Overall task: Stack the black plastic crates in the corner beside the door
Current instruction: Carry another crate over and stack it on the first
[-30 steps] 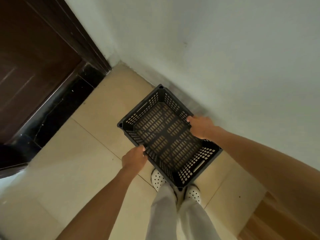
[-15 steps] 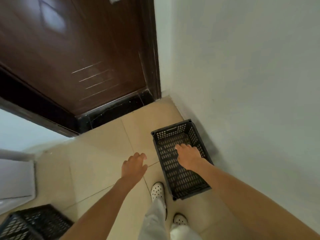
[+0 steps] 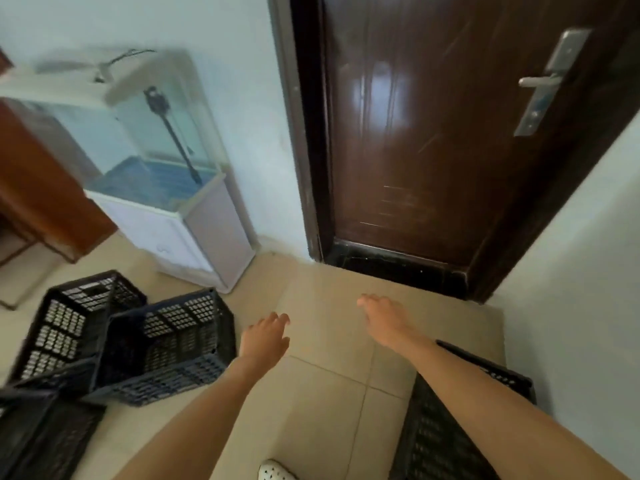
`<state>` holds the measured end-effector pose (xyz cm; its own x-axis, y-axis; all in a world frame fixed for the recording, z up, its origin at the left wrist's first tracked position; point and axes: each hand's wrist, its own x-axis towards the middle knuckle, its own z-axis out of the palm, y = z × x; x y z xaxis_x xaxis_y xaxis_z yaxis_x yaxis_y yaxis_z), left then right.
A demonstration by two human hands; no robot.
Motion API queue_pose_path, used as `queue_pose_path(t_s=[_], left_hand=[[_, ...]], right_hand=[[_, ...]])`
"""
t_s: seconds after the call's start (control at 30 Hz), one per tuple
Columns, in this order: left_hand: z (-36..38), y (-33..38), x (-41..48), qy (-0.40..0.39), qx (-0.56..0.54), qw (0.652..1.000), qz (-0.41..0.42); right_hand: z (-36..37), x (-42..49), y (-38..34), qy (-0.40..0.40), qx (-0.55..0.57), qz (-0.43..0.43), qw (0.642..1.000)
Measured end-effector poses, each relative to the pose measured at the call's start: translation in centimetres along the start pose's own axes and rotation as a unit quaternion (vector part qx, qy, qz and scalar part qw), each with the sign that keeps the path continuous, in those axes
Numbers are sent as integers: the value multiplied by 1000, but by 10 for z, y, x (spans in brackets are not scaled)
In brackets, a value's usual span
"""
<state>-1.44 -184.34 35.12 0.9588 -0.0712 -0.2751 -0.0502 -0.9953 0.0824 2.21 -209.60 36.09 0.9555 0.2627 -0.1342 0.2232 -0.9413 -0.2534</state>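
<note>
L hand (image 3: 265, 337) & R hand (image 3: 381, 318): both empty, fingers apart and loosely extended, palms down, arms reaching fwd over the tile floor (image 3: 329, 382), touching nothing.

One black crate (image 3: 426, 445) lies under the R forearm, on the floor against the wall (image 3: 571, 306), near the door (image 3: 433, 133).

Left of the L hand: a tilted crate (image 3: 166, 344) just beside the wrist, a second crate (image 3: 74, 317) touching it beyond, a third crate (image 3: 41, 434) nearer the body.

Ahead of the hands, the door is shut. Any marking on its lock plate (image 3: 540, 84) is too blurred to read.

Fish tank (image 3: 149, 133) on a white cabinet (image 3: 194, 237) fwd-left of the L hand.
</note>
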Motion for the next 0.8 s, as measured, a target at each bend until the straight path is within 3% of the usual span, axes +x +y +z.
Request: queue_pose_path(t_s=[0.2, 0.4, 0.8], left_hand=[[-14, -141, -85, 6, -20, 984, -174], [-7, -273, -186, 28, -49, 955, -291], [27, -520, -391, 44, -106, 870, -480]], right_hand=[[-4, 51, -158, -42, -58, -143, 987], [29, 67, -337, -75, -43, -263, 961], [130, 26, -710, -131, -70, -500, 853]])
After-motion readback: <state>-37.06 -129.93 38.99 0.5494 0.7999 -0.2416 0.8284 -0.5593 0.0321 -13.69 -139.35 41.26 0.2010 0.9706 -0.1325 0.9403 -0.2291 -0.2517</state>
